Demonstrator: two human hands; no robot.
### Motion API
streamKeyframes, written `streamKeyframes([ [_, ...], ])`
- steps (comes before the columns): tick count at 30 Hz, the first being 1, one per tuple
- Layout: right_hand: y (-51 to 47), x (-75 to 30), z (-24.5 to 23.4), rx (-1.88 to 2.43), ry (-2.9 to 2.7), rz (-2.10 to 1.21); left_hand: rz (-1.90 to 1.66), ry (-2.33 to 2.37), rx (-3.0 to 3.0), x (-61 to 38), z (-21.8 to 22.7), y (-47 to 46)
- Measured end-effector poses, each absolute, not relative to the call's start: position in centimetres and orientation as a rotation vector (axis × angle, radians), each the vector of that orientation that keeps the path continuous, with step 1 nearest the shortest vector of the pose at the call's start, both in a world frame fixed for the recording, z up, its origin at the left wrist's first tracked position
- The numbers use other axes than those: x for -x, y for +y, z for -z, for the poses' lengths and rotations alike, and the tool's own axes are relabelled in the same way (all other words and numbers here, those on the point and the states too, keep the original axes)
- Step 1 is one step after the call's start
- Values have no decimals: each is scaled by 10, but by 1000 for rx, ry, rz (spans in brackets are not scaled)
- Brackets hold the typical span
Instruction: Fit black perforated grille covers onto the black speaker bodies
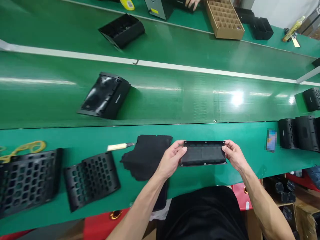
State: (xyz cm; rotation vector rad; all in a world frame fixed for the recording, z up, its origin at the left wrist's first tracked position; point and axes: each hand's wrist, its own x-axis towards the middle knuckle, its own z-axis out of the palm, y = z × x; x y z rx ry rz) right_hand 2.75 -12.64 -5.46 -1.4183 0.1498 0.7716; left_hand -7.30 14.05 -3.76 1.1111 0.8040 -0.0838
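A black rectangular panel (203,154) with a raised rim and small clips along its long edges is held level over the green bench. My left hand (172,156) pinches its left end between thumb and fingers. At the opposite end, my right hand (233,152) grips the right edge the same way. Left of the panel, close to my left hand, lies a stack of thin black sheets (147,155). Beside the sheets is a cutter with a pale handle (117,146). Farther left are two black perforated covers, one with oblong holes (92,178) and a larger one (32,181).
Yellow-handled scissors (31,146) lie at far left. A black housing (105,96) sits on the green belt, another (122,30) beyond the white rail (162,65). Black housings (306,133) stand at right near a phone-like object (271,140). Across is another person's hand (192,3) near a divided carton (225,20).
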Motion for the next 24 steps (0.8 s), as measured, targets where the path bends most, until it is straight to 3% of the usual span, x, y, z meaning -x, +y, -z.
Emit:
streamKeyframes([
  [24,-137,-42,66,1287,185,-793,126,919,-992,48,27,132],
])
